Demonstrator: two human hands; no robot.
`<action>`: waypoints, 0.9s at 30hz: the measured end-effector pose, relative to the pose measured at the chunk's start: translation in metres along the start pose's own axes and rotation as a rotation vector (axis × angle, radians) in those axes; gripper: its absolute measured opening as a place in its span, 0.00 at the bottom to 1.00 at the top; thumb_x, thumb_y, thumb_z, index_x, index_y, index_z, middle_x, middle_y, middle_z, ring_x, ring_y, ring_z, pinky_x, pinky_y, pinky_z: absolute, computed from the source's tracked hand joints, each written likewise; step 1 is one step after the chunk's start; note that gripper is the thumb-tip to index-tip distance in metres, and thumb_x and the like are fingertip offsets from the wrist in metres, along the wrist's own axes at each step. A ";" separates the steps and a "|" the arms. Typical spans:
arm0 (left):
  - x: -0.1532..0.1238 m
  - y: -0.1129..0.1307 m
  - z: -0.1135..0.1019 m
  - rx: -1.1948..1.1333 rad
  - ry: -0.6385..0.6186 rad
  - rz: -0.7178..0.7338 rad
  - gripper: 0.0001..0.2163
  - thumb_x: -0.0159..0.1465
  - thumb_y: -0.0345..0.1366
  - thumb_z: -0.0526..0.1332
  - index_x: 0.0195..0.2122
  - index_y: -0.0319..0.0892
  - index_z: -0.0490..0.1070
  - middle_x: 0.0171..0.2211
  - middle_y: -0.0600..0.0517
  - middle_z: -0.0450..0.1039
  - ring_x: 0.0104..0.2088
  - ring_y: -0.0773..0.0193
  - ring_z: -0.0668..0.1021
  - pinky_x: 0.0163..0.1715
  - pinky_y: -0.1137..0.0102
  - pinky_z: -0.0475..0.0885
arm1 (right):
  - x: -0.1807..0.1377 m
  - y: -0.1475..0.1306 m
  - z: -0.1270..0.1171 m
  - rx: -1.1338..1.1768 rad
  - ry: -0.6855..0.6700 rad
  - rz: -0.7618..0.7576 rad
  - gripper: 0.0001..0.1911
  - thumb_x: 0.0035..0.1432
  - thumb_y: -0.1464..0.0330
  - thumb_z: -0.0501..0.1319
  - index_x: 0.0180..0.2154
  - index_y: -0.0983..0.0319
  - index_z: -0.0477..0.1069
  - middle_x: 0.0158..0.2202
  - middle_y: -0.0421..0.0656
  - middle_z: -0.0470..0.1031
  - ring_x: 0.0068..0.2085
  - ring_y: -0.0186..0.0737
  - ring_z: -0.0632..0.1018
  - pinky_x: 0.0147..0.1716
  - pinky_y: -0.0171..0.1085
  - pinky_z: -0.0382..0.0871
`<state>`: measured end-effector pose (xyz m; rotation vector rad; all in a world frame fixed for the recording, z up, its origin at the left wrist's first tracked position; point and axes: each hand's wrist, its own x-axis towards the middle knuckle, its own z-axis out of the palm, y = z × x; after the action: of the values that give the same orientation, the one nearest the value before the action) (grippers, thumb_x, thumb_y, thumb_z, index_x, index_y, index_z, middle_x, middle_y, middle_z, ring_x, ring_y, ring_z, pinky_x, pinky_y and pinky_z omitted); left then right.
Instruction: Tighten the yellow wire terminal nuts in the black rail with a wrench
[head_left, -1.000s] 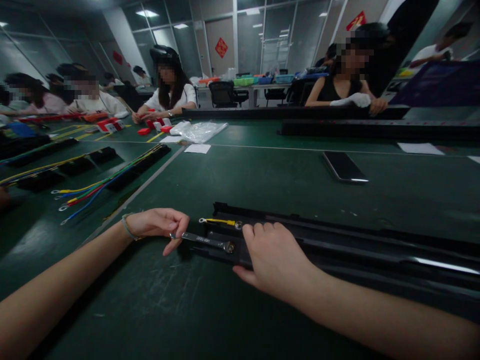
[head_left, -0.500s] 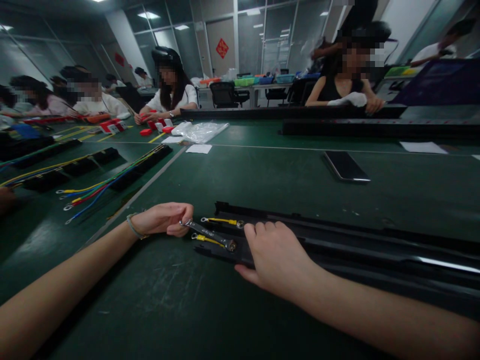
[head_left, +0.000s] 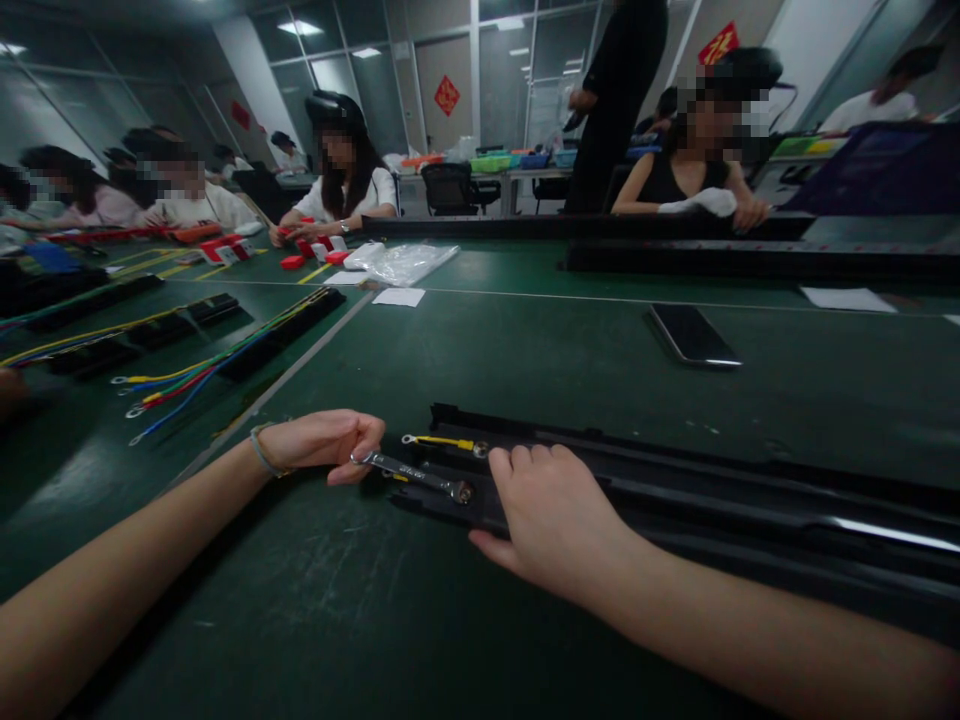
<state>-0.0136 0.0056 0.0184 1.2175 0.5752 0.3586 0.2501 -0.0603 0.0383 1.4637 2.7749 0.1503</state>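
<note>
My left hand [head_left: 330,445] is closed around the near end of a metal wrench [head_left: 412,474]. The wrench's ring end sits over a fastener [head_left: 464,491] at the end of a long black channel-shaped part [head_left: 712,480]. Over that part's end, my right hand [head_left: 555,510] is wrapped, with the thumb at the near edge and the fingers across the top. A short yellow wire [head_left: 442,442] with ring terminals runs from a second fastener [head_left: 481,450] beyond the wrench. Another yellow wire is mostly hidden beneath the wrench.
A phone [head_left: 694,335] lies beyond the black part. Black strips with coloured wires [head_left: 225,365] lie to the left on the green table [head_left: 480,350]. Across it, several people sit at work near a plastic bag [head_left: 412,264] and long black bars [head_left: 675,257].
The wrench's handle has swung slightly toward me with my left hand, covering more of the nearer yellow wire. My right hand stays put. A standing person in black has moved in the background.
</note>
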 end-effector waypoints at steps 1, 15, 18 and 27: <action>-0.002 0.001 0.000 0.018 -0.029 -0.026 0.15 0.57 0.47 0.55 0.23 0.40 0.63 0.12 0.54 0.61 0.13 0.67 0.62 0.16 0.73 0.57 | 0.000 0.000 0.000 0.000 0.000 0.001 0.25 0.46 0.51 0.52 0.36 0.66 0.65 0.28 0.49 0.69 0.30 0.45 0.70 0.29 0.42 0.60; -0.001 -0.002 0.002 -0.048 -0.050 -0.018 0.12 0.55 0.42 0.59 0.22 0.39 0.62 0.12 0.54 0.62 0.13 0.68 0.63 0.16 0.74 0.58 | 0.000 -0.001 0.000 -0.004 0.016 0.001 0.25 0.46 0.51 0.52 0.36 0.66 0.66 0.28 0.49 0.69 0.29 0.45 0.70 0.28 0.42 0.60; 0.003 -0.003 0.000 -0.068 0.054 0.033 0.10 0.56 0.39 0.59 0.25 0.38 0.63 0.14 0.55 0.61 0.16 0.69 0.64 0.17 0.75 0.59 | 0.000 -0.001 0.000 -0.011 0.004 0.005 0.25 0.46 0.51 0.52 0.36 0.66 0.65 0.28 0.50 0.69 0.30 0.46 0.70 0.28 0.42 0.59; 0.004 -0.002 -0.002 -0.048 0.088 0.048 0.09 0.55 0.39 0.60 0.29 0.37 0.65 0.16 0.53 0.65 0.18 0.68 0.67 0.19 0.75 0.62 | 0.000 0.000 0.001 0.001 0.018 0.010 0.24 0.46 0.51 0.52 0.36 0.65 0.65 0.28 0.49 0.69 0.30 0.46 0.70 0.28 0.42 0.60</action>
<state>-0.0121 0.0087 0.0152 1.1749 0.6103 0.4659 0.2501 -0.0601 0.0377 1.4834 2.7826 0.1624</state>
